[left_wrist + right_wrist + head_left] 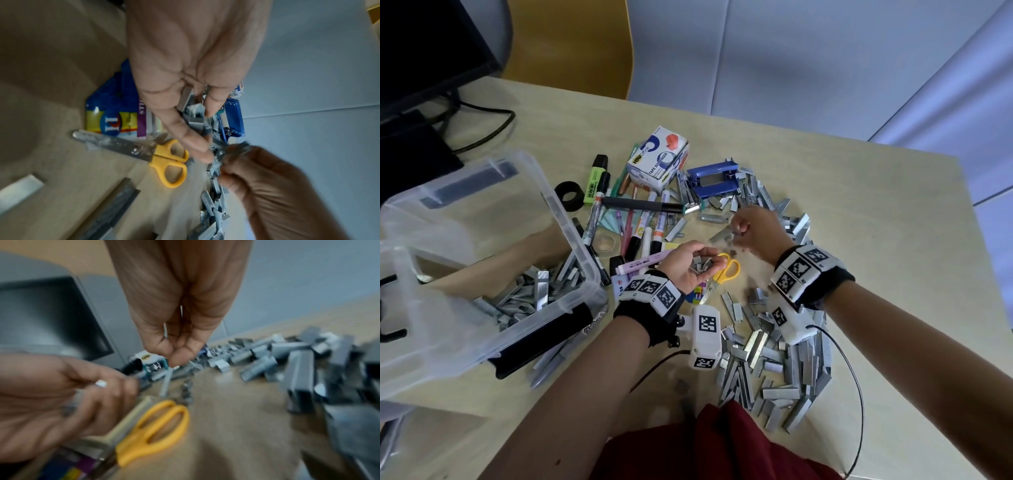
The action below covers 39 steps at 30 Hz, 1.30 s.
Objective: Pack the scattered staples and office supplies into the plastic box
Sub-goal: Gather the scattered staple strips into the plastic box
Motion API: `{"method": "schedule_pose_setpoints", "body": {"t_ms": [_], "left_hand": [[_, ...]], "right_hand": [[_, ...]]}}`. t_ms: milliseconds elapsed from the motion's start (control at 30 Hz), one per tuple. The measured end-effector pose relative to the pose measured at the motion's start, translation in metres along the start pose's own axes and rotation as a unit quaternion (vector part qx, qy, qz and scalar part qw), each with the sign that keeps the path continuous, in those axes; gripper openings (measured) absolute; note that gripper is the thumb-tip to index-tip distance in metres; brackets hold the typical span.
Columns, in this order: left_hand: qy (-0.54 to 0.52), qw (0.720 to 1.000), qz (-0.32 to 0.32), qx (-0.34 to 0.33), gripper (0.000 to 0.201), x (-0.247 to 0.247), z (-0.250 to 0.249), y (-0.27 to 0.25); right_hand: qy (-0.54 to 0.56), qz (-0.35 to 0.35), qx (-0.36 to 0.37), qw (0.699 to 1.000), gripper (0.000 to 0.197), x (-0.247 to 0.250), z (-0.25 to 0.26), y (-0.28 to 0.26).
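Note:
Silver staple strips (784,363) lie heaped on the table around and below my hands. My left hand (702,263) is palm up above the yellow scissors (727,270), its fingers curled round a small bunch of staples (195,116). Just beyond it, my right hand (739,231) pinches a few staple strips (722,235) between thumb and fingertips (176,358), a little above the table. The clear plastic box (571,219) stands at the left, with many staples (530,298) in its bottom.
Markers, highlighters (595,178), a black tape roll (568,196), a tape dispenser carton (657,159) and a blue hole punch (712,180) lie behind the hands. A sticky-note pack (115,116) sits under the scissors (168,160). A monitor base and cables are at the far left.

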<state>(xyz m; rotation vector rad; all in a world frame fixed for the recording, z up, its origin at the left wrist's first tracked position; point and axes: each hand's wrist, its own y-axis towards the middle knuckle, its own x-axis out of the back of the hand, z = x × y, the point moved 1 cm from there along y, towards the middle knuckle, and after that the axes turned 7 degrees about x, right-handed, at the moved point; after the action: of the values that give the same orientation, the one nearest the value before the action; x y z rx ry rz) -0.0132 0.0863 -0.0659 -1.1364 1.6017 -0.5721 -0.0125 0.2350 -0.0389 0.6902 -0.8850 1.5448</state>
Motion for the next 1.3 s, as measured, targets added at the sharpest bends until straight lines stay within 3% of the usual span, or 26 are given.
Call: {"method": "schedule_pose_setpoints", "body": {"t_ms": [167,267,367,533,667,800,1033,1167,1300], "left_hand": [[-0.005,1.0,-0.008,-0.015,0.035,-0.012,-0.003,0.001],[-0.01,1.0,0.014,-0.012,0.031,-0.013,-0.002,0.001],[-0.014,0.999,0.029,-0.002,0.027,-0.012,-0.001,-0.001],[0.024,0.999,0.0,0.041,0.034,-0.007,-0.001,0.001],[0.022,0.999,0.011,0.039,0.037,-0.004,-0.002,0.002],[0.012,1.0,0.011,0.027,0.037,-0.002,-0.003,0.003],[-0.034,0.999,-0.001,0.006,0.037,-0.001,-0.004,0.002],[-0.045,0.999,0.008,0.0,0.036,-0.001,-0.003,0.002],[-0.059,0.998,0.01,-0.003,0.038,-0.007,-0.003,0.004]], "right_hand": [[0.02,0.042,0.101,0.994,0.014,0.008,0.034,-0.025],[-0.003,0.091,0.133,0.987,0.019,0.004,0.043,-0.029],[0.01,0.092,0.147,0.985,0.022,0.006,0.047,-0.029],[0.133,0.028,0.062,0.989,0.016,0.019,0.035,-0.016],[0.062,0.005,-0.029,0.998,0.02,0.016,0.005,0.004],[-0.056,0.102,0.0,0.993,0.035,-0.008,-0.005,0.008],[-0.114,0.087,0.011,0.99,0.016,-0.024,-0.003,0.005],[-0.047,0.043,-0.027,0.998,0.015,-0.014,-0.002,0.002],[0.053,0.0,-0.001,0.999,0.005,0.008,0.027,-0.009]]}}
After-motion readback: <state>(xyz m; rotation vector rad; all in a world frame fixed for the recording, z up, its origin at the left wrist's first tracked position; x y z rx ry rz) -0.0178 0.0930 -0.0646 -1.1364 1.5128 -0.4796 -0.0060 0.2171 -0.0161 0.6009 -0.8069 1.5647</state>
